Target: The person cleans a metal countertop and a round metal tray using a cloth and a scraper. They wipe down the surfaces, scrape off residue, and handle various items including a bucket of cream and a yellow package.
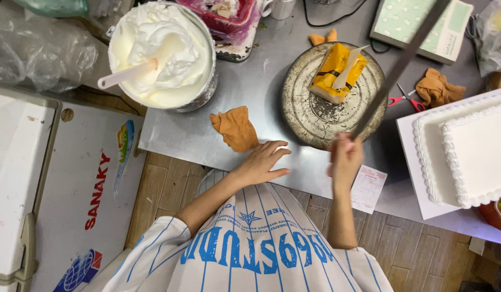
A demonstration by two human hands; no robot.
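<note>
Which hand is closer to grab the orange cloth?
Probably the left hand: it lies flat and empty on the metal table, right beside the orange cloth. The right hand already grips the long knife.

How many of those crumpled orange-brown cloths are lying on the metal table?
3. One cloth lies near the left hand, one sits by the red scissors, and a small one peeks out behind the round turntable. More may be hidden.

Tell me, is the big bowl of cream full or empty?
Full. The metal bowl is heaped with white whipped cream nearly to its rim, and a pale spatula sticks out of it.
</note>
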